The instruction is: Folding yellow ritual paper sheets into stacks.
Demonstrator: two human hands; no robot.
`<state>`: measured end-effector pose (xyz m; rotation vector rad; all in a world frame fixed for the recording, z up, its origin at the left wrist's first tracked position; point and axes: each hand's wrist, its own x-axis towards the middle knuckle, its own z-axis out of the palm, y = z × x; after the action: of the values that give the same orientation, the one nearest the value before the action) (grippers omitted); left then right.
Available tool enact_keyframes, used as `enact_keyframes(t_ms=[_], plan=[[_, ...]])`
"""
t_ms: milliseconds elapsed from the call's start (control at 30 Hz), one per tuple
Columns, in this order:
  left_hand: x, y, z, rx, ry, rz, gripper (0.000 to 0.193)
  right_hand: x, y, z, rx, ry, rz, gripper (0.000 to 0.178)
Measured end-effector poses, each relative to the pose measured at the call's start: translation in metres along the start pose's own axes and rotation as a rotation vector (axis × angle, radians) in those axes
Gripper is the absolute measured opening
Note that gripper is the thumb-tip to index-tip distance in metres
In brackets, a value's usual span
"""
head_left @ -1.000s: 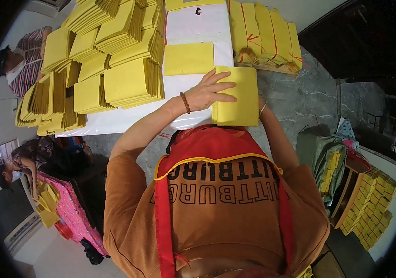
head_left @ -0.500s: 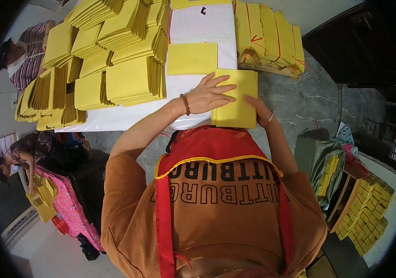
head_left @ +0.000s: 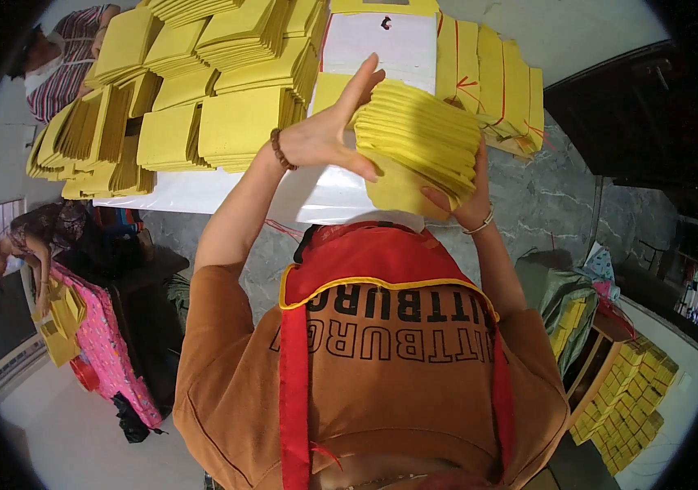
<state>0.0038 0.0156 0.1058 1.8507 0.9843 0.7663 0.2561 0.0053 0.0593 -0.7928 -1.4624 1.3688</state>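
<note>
A thick stack of folded yellow paper point(head_left: 418, 122) is raised and tilted at the table's near right end, its layered folds showing. My right hand point(head_left: 473, 192) grips it at the right side, with the thumb over the near edge and the other fingers mostly hidden. At its left side my left hand point(head_left: 328, 135) is spread wide, thumb apart from the fingers. The thumb tip is close to the stack's left edge; whether it touches I cannot tell. Beneath lies a white-covered table point(head_left: 284, 196).
Piles of folded yellow paper point(head_left: 239, 126) fill the table's left. Red-tied yellow bundles point(head_left: 492, 77) stand beyond the stack. One person point(head_left: 63, 65) is at far left, another point(head_left: 35, 237) at a pink-covered table point(head_left: 108, 343). More bundles point(head_left: 622, 400) sit lower right, near a green bag point(head_left: 557, 302).
The yellow paper, flat under both hands before, now stands tilted with its layers fanned toward me. My left hand has come off its top and opened to the left.
</note>
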Motion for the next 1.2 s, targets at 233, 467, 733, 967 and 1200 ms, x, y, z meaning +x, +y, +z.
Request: enact_keyframes(t_ms=[233,467,733,967,1200], plan=[[-0.045,-0.067,0.073,-0.231,0.262,-0.165,0.139,-0.009,0.121,-0.018,-0.853,-0.447,-0.295,0.099],[-0.056,-0.089,0.094,0.059,0.378,-0.071,0.119,0.005,0.109,-0.004,-0.665,-0.526,-0.175,0.072],[-0.051,-0.081,0.090,0.043,0.439,-0.099,0.102,0.007,0.089,-0.003,-0.897,-0.513,-0.350,0.073],[-0.050,-0.084,0.086,0.224,0.434,-0.050,0.096,-0.016,0.011,-0.006,-0.673,-0.130,-0.568,0.068],[-0.049,-0.084,0.089,0.074,0.474,-0.100,0.097,-0.035,0.014,-0.006,-0.987,-0.096,-0.682,0.034]])
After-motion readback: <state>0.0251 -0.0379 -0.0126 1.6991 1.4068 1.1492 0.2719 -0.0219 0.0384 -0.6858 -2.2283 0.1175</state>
